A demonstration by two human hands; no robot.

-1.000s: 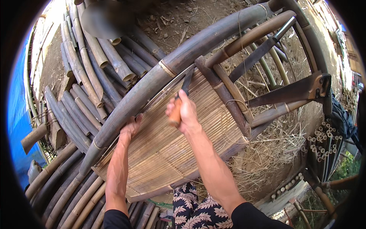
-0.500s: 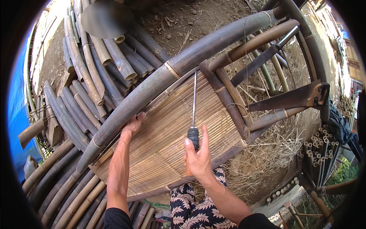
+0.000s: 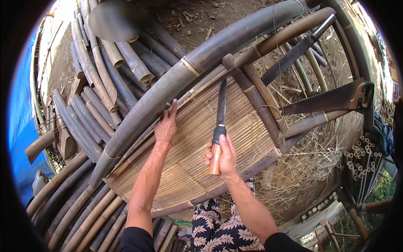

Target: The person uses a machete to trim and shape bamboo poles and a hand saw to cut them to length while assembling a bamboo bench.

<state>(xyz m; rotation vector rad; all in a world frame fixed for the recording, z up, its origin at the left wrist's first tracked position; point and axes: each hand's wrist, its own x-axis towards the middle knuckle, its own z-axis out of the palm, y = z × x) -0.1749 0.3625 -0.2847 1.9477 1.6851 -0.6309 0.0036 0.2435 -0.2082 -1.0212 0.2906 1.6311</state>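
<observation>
a dark crossbar [image 3: 262, 108] stands between knife [image 3: 221, 103] and handsaw [image 3: 325, 101].

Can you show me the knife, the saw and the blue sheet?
Knife [image 3: 218, 132]: head view, on its black wrapping.
Saw [image 3: 329, 103]: head view, on its dark blade.
Blue sheet [image 3: 22, 134]: head view, near its middle.

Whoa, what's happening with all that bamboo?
A person is working over a bamboo frame with slats. Their right hand grips a knife by its handle, the blade pointing away from them over the slats. Their left hand is open at the far edge of the slats, by a thick pole. A saw and a long dark blade lie over the right end of the frame.
</observation>
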